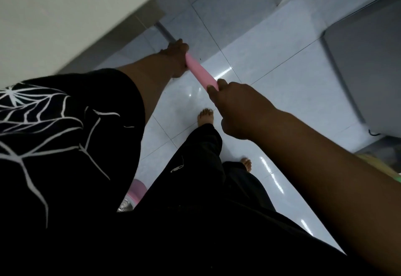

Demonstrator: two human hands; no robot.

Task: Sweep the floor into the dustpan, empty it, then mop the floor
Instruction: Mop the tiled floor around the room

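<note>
Left hand (176,58) is gripping the pink handle (200,74) at its far end, fingers curled round it. Right hand (236,110) is clasping the near end. Handle is slanting above the glossy tiled floor (282,76), its working end hidden.

Our left hand (175,58) grips the handle (200,73) at its far end, and our right hand (236,106) grips its near end, further right. The shaft (164,32) runs on far and left, under the counter (65,15) on the left. Our feet (205,116) stand on the floor (282,69), nearer than the hands. A boxy unit (364,69) stands on the right. A round object (136,189) sits near left, partly hidden behind our clothing.
</note>
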